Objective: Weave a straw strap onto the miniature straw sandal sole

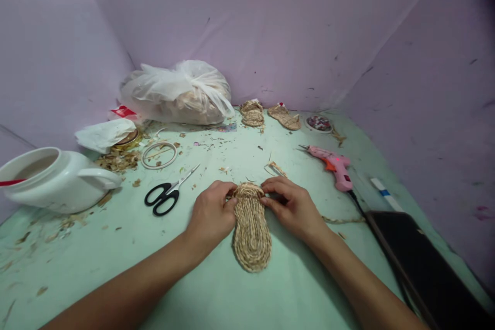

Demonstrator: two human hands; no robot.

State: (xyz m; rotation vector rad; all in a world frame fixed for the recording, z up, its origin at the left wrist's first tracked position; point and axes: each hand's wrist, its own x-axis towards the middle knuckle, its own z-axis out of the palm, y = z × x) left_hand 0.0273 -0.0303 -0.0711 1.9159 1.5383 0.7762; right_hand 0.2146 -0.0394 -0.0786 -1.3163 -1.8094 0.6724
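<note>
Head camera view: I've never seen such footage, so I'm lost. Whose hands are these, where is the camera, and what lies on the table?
No machine here: a person wears the camera on the head, looking down at their bare hands. The left hand and right hand pinch the far end of a woven straw sole lying on the green table. Left of it lie black scissors and a white jug; right of it a pink glue gun. A plastic bag sits at the back.

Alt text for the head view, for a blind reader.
The left hand and right hand grip the far end of a woven straw sole lying flat on a pale green table. Black scissors lie to its left, a pink glue gun to its right, a white jug far left.
</note>
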